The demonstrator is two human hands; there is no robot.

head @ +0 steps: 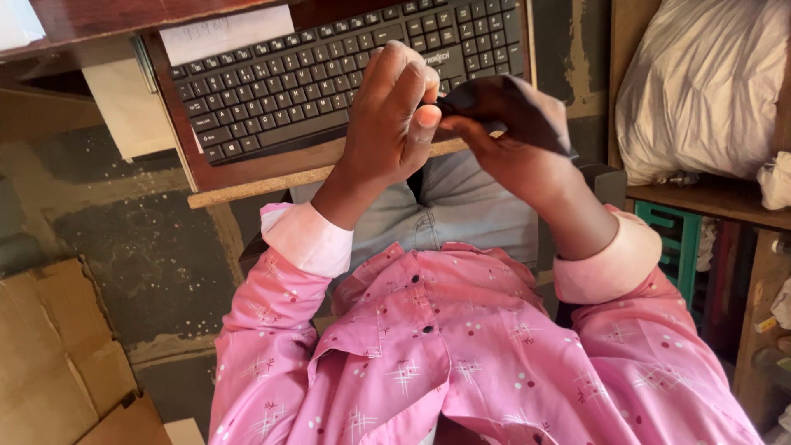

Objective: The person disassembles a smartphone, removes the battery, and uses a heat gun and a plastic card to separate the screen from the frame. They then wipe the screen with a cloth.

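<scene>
My left hand (394,115) and my right hand (503,140) meet above my lap, in front of a black keyboard (329,70). Both pinch a small flat dark piece (527,107), which looks like cloth or thin card; my right hand holds most of it and my left thumb and fingers grip its near-left corner. The piece partly hides my right fingers. I wear a pink patterned shirt with rolled cuffs and light jeans.
The keyboard rests on a pull-out wooden tray (247,185) under a desk. A paper sheet (222,33) lies behind the keyboard. Cardboard (58,354) sits on the floor at left. A white sack (700,82) sits on a wooden shelf at right, above a green crate (676,239).
</scene>
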